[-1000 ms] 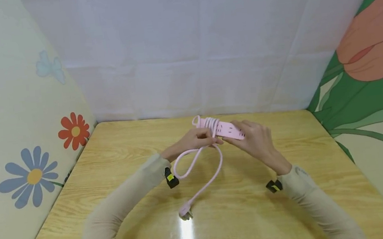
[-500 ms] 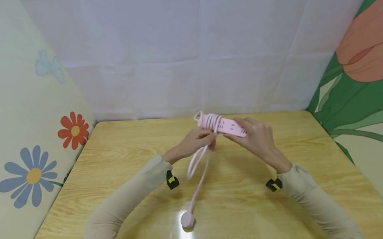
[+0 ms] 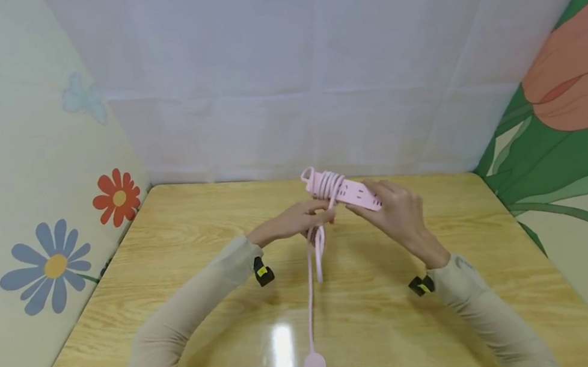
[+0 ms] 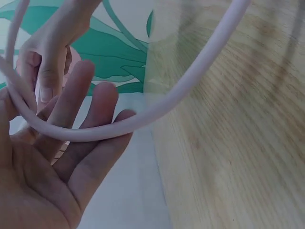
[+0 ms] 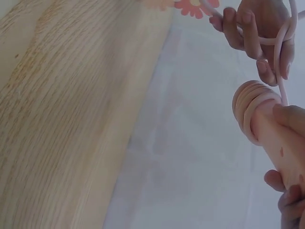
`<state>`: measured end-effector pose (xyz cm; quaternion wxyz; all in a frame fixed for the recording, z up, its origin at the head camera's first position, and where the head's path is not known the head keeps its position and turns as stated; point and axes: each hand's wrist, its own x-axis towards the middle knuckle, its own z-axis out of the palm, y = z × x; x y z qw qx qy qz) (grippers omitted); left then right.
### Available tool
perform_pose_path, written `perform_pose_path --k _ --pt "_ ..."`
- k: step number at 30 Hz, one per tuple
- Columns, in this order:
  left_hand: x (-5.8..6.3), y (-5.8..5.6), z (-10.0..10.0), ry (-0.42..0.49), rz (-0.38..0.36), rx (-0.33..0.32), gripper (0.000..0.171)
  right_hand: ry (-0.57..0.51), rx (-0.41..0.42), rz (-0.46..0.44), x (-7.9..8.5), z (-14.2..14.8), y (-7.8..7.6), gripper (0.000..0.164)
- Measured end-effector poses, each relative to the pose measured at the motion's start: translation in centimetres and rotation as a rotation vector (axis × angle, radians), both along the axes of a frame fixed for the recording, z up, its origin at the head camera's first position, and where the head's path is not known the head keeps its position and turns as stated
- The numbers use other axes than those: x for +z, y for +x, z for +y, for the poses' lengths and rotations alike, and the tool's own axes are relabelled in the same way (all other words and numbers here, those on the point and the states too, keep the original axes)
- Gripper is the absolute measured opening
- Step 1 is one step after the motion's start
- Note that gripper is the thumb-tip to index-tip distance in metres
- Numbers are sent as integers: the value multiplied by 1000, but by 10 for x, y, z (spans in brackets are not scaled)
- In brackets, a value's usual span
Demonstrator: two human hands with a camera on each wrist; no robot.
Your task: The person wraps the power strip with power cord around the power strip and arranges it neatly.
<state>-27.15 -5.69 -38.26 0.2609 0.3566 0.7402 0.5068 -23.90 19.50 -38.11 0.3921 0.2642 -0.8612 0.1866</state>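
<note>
Cord [image 4: 102, 132], pale pink and smooth, is winding several times around one end of a pink power strip [image 3: 359, 193], which is slanting above the far half of the wooden counter [image 3: 209, 350]. The right hand [image 3: 399, 211] is gripping the strip's other end, its fingers pressing the body from both sides. The left hand [image 3: 302, 217] is holding the cord just beside the coils; its fingers are curving round it and standing slightly apart, with the cord running across them. Below this hand a narrow loop is dangling, and a single length is running down to a round plug [image 3: 315, 366] near the person; whether the plug is touching the counter, one cannot tell. Behind everything a creased white cloth [image 3: 245, 134] is hanging, and painted flowers [image 3: 55, 266] are decorating the side wall.
</note>
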Motion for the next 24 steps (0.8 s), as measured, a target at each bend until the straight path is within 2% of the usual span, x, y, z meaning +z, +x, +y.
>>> perform_pose_path --k 3,6,9,13,20,22,24 --pt "2 0 -1 -28 -11 -40 34 -9 -3 6 2 -1 0 52" --pt "3 1 0 -18 -55 -92 33 -18 0 14 4 -1 0 51" --pt "4 3 0 6 -95 -103 36 -21 0 26 6 -2 -1 51" --pt "6 4 0 56 -143 -94 33 -19 -8 41 11 -5 -1 51" --pt "6 6 0 183 -276 -169 27 -33 -2 55 14 -9 2 51" --pt "4 6 0 213 -275 -174 25 -44 2 60 15 -10 3 52" --pt "2 6 -1 215 -236 -166 22 -53 5 64 16 -12 4 53"
